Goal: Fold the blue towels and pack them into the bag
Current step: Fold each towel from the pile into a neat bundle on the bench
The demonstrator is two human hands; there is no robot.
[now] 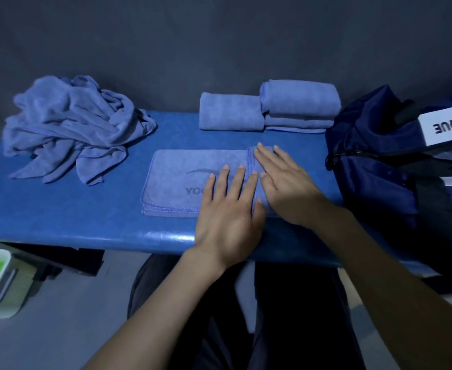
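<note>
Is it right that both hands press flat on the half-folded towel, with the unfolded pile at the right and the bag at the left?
No, the sides are swapped. The head view shows the unfolded pile at the left and the bag at the right. Both hands, left hand and right hand, press the half-folded towel.

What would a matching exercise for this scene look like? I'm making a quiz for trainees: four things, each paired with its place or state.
Things:
1. towel pile
2. folded towels
3. bag
4. printed towel

Places or states:
A. under both flat hands
B. crumpled, far left of the table
C. stacked at the table's back edge
D. right end of the table

Pairs: 1-B, 2-C, 3-D, 4-A
</note>
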